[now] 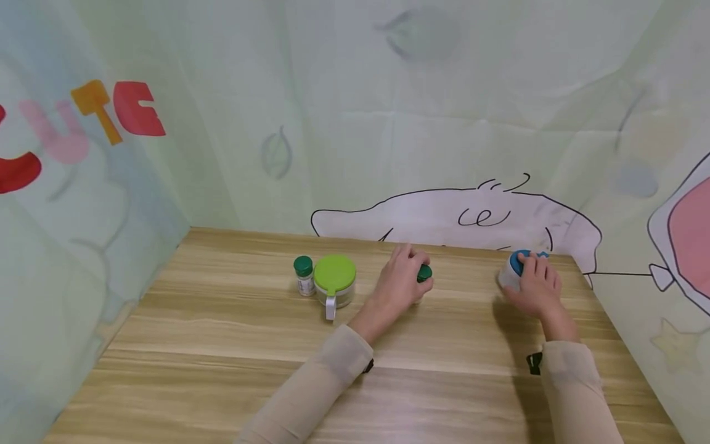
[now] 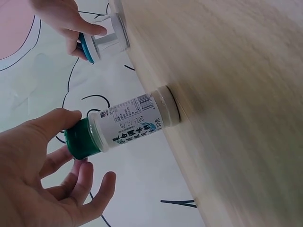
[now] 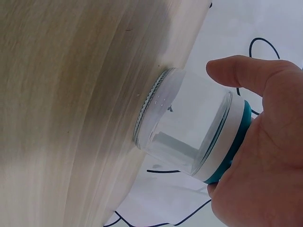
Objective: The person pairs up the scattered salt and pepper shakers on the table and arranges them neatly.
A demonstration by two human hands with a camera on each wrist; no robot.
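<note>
Bottle (image 2: 129,120) beneath pinching left hand (image 1: 398,277), jar (image 3: 187,123) beneath gripping right hand (image 1: 536,288)

The person beside me wears plain cream-beige long sleeves (image 1: 302,398), a small black fitting (image 1: 534,363) showing by each cuff (image 1: 571,361).

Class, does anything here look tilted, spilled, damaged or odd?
Nothing stands out. The green-capped bottle in the left hand and blue-lidded jar under the right hand look upright, as do the lime-lidded jar and second bottle. No spill shows on the table.
</note>
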